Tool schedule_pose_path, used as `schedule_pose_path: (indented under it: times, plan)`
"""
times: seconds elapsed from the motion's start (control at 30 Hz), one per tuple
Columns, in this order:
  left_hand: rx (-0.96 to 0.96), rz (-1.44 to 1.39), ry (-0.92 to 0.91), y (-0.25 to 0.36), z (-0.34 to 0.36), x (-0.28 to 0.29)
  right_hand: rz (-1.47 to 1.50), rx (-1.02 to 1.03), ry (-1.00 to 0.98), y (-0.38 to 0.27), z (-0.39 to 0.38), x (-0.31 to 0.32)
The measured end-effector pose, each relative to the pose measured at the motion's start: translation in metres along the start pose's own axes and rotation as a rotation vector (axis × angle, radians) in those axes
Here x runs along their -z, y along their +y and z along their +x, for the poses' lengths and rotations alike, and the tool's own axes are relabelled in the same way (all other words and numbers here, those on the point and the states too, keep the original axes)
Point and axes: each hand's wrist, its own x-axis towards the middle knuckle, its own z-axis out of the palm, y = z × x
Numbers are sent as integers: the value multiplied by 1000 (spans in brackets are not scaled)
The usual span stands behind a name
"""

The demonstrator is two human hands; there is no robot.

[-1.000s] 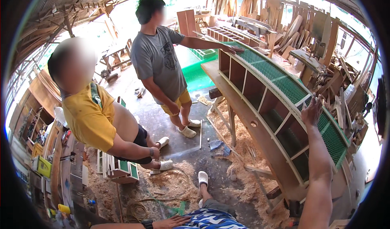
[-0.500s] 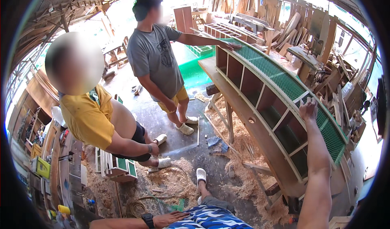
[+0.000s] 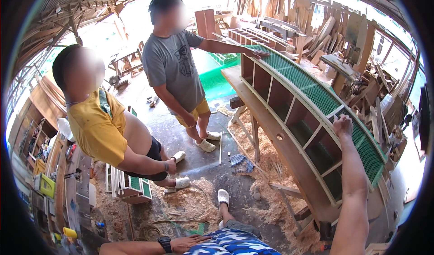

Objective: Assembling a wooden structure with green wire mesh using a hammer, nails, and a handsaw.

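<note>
A long wooden rack (image 3: 312, 139) with a row of compartments and green mesh (image 3: 316, 97) across its top lies on a wooden board. My right hand (image 3: 342, 125) rests on its top with bent fingers closed at a pale crosspiece of the frame, over the mesh. Part of the grip is hidden behind the knuckles. Fingers stretched out, my left hand (image 3: 192, 243) lies flat on the blue and white patterned cloth (image 3: 230, 242) over my body, and a dark watch (image 3: 165, 243) is on that wrist. The left hand holds nothing.
A person in grey (image 3: 174, 69) lays one hand on the rack's far end; another in yellow (image 3: 101, 124) stands at the left. The wooden board (image 3: 271, 135) sits on trestle legs amid wood shavings (image 3: 260, 182). A small slatted rack (image 3: 131, 187) and scrap wood (image 3: 375, 101) stand around.
The person in yellow has shifted their head slightly. My right hand stays at nearly the same spot on the rack, its fingers slightly moved. My left hand has not visibly moved.
</note>
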Motion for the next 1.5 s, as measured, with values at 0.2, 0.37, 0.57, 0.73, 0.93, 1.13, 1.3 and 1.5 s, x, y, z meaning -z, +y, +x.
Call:
schedule_pose_path:
  times: [0.2,0.37,0.57,0.73,0.93,1.13,1.3,1.5]
  plan:
    - [66,69,-40,6,-1,0,17,-4,-4,1,1,-1]
    - [115,3,-46,7,-2,0,17,39,6,4,4,-9]
    - [154,-46,-45,18,-1,2,25,48,26,5,2,-8]
    - [142,10,-22,44,4,9,42,53,28,2,-1,-3]
    - [100,57,-13,30,-2,2,14,47,3,3,0,-5]
    - [120,-55,-14,26,-8,-8,26,39,-3,3,0,-6]
    - [113,-34,42,27,-7,-11,8,12,16,1,-1,-4]
    - [89,76,-12,8,-15,-17,21,11,27,-1,-4,0]
